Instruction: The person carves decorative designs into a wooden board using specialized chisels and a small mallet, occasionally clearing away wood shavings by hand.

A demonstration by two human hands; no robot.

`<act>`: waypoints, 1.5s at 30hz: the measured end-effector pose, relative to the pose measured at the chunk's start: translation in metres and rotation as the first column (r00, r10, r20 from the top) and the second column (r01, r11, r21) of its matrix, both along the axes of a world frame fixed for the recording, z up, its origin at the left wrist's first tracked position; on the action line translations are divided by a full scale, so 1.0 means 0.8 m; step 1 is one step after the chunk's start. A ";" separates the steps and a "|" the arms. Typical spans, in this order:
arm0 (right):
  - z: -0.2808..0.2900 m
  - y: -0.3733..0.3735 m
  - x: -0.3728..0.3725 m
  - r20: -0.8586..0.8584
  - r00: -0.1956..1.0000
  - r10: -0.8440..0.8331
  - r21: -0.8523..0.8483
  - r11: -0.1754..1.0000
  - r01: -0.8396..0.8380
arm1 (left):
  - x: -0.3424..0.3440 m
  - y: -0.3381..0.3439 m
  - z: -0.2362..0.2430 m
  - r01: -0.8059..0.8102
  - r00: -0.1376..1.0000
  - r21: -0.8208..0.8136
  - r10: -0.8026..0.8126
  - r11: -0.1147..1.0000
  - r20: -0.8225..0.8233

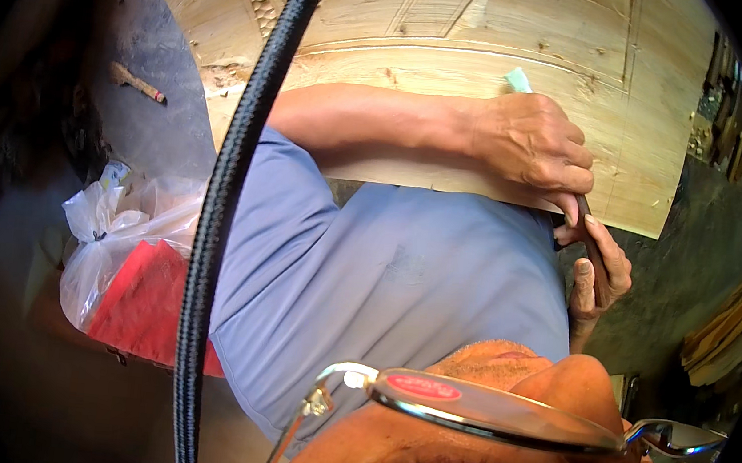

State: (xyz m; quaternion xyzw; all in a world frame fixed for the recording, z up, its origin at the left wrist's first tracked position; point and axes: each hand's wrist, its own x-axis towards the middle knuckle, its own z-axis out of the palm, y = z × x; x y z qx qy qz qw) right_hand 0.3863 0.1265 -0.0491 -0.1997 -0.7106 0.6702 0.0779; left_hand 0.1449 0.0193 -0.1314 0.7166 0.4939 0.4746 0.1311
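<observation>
A pale wooden panel [458, 70] with carved lines lies in front of me. My left hand [536, 145] is closed over its near right part, palm down, with the fingers curled. My right hand [600, 267] is beside the panel's near edge, its fingers wrapped round a slim dark tool handle [598, 240]. The handle runs up to my left hand's fingers, which close on its upper end. A flat pale green piece [518, 80] shows on the far side of my left hand. Whether it belongs to the tool, I cannot tell; the left palm is hidden.
A black braided cord [234, 165] crosses the view at left. A tied clear plastic bag [99, 228] and a red item [142, 294] are at my left. A short stick [138, 83] lies on a grey surface. Wooden pieces [723, 337] are stacked at right.
</observation>
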 end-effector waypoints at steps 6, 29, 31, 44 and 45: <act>0.026 0.018 0.034 0.244 0.955 -0.166 0.117 0.983 0.141 | 0.002 0.011 0.004 -0.041 0.996 -0.090 0.033 0.995 -0.085; 0.001 0.088 -0.006 0.146 0.987 -0.073 0.594 0.804 -0.029 | 0.016 0.109 -0.021 0.103 0.980 -0.168 -0.129 0.980 -0.150; 0.002 0.096 -0.004 0.176 0.983 -0.059 0.572 0.818 -0.053 | 0.019 0.111 -0.023 0.086 0.983 -0.171 -0.112 0.981 -0.143; 0.010 0.098 -0.003 0.236 0.969 -0.073 0.479 0.877 -0.050 | 0.016 0.110 -0.014 0.174 0.983 -0.296 -0.185 0.939 -0.008; 0.010 0.093 -0.005 0.224 0.971 -0.081 0.488 0.872 -0.040 | 0.018 0.111 -0.018 0.172 0.984 -0.297 -0.181 0.939 0.000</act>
